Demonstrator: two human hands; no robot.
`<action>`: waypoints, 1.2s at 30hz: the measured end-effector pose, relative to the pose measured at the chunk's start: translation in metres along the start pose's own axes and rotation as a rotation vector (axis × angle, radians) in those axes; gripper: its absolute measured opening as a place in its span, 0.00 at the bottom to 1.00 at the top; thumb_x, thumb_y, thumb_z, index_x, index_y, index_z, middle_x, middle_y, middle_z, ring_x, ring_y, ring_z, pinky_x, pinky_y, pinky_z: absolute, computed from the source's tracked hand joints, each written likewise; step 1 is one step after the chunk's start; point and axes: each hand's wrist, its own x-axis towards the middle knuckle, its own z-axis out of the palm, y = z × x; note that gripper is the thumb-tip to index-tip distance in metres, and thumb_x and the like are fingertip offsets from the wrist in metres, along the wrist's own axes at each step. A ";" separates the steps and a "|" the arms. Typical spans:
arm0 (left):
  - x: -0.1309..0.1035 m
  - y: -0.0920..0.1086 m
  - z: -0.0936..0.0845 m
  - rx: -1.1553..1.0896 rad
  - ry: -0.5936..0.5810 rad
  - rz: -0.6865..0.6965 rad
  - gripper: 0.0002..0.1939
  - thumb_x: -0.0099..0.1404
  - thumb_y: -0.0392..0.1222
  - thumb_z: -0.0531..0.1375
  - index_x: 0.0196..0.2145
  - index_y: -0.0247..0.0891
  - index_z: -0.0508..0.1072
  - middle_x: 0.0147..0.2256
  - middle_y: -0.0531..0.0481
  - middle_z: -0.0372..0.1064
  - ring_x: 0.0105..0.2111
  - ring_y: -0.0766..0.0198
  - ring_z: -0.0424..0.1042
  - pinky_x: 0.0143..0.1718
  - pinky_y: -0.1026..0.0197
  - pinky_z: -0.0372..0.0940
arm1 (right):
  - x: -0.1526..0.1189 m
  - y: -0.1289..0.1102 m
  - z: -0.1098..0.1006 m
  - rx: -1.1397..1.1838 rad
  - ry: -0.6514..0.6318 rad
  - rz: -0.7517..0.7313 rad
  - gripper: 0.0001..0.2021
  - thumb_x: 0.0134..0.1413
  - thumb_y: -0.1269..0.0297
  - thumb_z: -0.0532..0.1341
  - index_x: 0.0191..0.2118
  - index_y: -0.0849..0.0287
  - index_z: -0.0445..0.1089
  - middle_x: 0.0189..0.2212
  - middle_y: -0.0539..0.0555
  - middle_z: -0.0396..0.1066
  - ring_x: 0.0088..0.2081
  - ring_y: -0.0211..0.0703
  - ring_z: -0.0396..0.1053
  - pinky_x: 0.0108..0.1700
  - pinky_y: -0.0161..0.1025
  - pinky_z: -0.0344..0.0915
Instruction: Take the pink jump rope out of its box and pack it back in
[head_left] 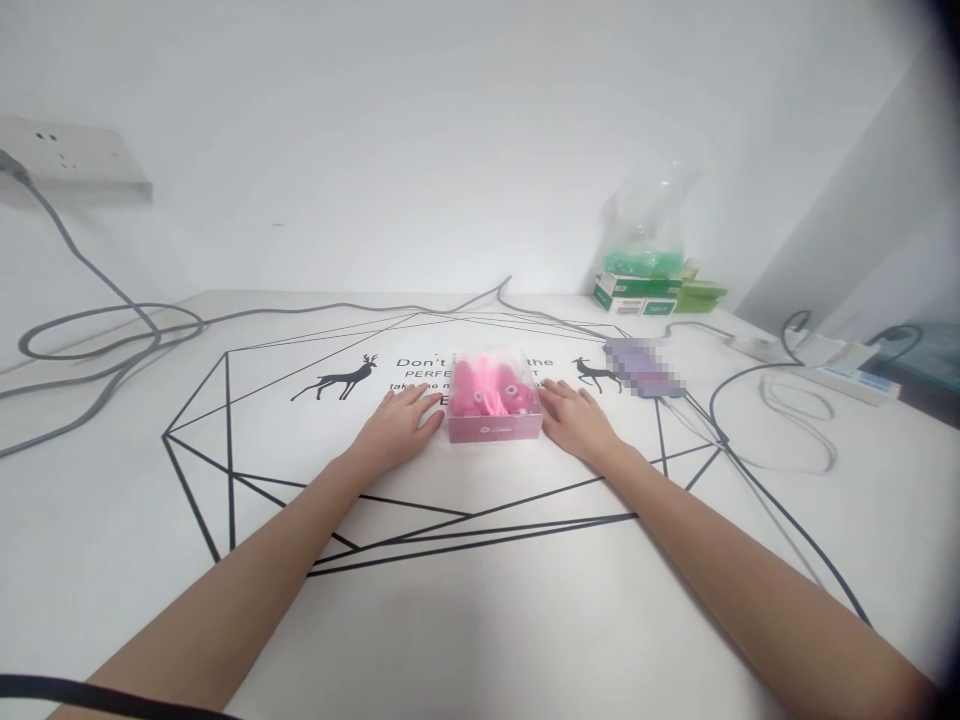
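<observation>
A small pink box (494,428) with a clear cover stands upright in the middle of the white table. Through the cover show pink items with round, eye-like spots and a lighter pink strip down the centre; their exact kind is unclear. My left hand (399,425) lies palm down just left of the box, fingers stretched out, holding nothing. On the other side my right hand (576,422) rests flat, its fingertips close against the box's right side; whether they touch it I cannot tell. Part of the table's printed lettering is hidden behind the box.
A pixelated, purple flat object (645,367) lies to the right. Behind it, green-and-white boxes (636,295) carry a clear bag (646,235) with green contents. Grey cable (330,307) runs along the back. A power strip (832,362) and more cords occupy the right side.
</observation>
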 end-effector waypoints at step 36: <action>-0.007 0.019 -0.020 0.011 0.304 0.354 0.20 0.70 0.51 0.54 0.55 0.43 0.70 0.56 0.46 0.68 0.60 0.53 0.62 0.63 0.45 0.54 | -0.012 -0.008 -0.010 0.344 0.310 -0.354 0.18 0.67 0.61 0.48 0.54 0.51 0.72 0.53 0.48 0.73 0.61 0.43 0.62 0.63 0.45 0.58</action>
